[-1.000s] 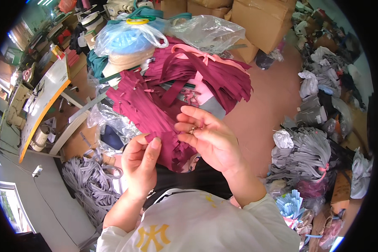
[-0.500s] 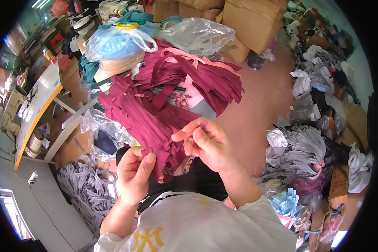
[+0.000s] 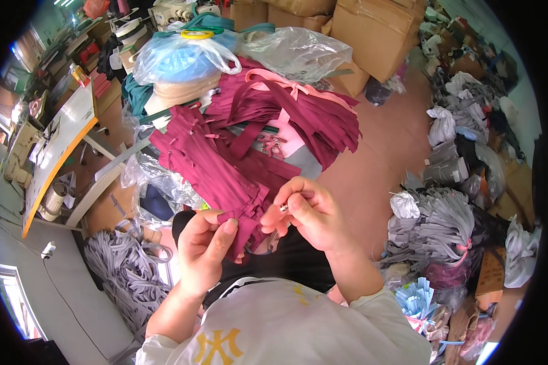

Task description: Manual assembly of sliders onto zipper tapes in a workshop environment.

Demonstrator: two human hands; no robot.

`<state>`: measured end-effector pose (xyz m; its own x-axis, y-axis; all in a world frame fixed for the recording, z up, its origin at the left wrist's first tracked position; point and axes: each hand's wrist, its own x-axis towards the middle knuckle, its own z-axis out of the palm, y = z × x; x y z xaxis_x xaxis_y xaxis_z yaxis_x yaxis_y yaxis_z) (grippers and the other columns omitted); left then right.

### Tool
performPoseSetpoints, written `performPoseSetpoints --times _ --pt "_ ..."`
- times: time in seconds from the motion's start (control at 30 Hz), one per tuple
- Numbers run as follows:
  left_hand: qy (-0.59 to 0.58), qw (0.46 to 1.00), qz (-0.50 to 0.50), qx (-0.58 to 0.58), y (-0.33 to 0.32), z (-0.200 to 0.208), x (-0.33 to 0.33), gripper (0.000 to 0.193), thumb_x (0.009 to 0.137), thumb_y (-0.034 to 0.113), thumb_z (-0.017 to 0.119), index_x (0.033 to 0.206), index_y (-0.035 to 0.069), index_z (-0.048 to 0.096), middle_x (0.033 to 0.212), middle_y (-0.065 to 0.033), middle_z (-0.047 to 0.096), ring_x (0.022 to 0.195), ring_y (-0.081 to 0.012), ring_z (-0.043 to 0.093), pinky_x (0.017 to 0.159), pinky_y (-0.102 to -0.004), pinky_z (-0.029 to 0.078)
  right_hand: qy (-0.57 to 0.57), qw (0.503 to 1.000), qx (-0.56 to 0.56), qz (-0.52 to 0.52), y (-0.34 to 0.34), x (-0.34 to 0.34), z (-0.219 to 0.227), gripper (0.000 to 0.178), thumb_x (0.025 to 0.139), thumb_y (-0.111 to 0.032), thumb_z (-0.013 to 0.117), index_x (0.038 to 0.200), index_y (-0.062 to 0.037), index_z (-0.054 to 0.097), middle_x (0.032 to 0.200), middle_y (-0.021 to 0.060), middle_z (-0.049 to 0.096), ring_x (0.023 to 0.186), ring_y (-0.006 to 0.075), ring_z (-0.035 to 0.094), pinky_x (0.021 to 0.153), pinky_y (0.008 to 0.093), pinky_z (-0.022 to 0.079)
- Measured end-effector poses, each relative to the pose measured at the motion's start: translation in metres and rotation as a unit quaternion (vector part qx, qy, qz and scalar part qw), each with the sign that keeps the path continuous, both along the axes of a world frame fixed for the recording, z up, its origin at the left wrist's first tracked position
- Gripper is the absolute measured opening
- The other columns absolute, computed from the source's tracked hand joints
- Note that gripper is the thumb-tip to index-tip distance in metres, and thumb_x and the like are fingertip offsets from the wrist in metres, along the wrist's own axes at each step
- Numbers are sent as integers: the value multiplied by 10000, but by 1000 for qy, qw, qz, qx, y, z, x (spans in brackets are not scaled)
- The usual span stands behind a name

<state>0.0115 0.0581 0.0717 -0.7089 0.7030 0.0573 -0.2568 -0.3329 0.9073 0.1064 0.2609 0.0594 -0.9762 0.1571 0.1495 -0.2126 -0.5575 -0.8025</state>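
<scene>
My left hand [image 3: 202, 246] is closed, thumb over the end of a burgundy zipper tape [image 3: 245, 233]. To its right, a short way off, my right hand [image 3: 313, 214] pinches a small shiny zipper slider [image 3: 284, 207] between thumb and forefinger. The slider is apart from the tape. In front of both hands lies a heap of burgundy zipper tapes [image 3: 204, 159], several with sliders on their far ends. Behind it a second burgundy bundle [image 3: 329, 125] is tied with a pink ribbon [image 3: 295, 89]. Loose pink-red sliders [image 3: 271, 146] lie between the two.
A plastic bag with blue contents [image 3: 186, 59] stands behind the heap. Cardboard boxes [image 3: 374, 39] are stacked at the back. Grey tape bundles lie on the floor at right [image 3: 438, 222] and left [image 3: 125, 274]. A white worktable [image 3: 64, 137] is at left.
My right hand has turned and shifted slightly, and the shiny slider in its fingertips now shows. My left hand keeps its hold on the tape. The whole view has shifted a little.
</scene>
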Motion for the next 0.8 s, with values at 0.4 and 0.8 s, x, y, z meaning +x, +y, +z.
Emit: performPoseSetpoints --times 0.4,0.8 --pt "11 1000 0 -4 -1 17 0 98 1006 33 605 1080 -29 593 828 -61 671 604 -66 587 529 -202 457 36 993 114 -18 -5 -17 28 129 952 -74 702 1033 14 656 882 26 659 768 65 600 680 211 504" --pt "45 999 13 -27 -2 23 1 85 956 -8 665 1029 -32 629 803 -37 680 636 -39 578 540 -184 431 40 951 293 -88 -13 -20 49 108 921 -23 713 1006 43 698 949 88 697 833 124 682 683 235 551"
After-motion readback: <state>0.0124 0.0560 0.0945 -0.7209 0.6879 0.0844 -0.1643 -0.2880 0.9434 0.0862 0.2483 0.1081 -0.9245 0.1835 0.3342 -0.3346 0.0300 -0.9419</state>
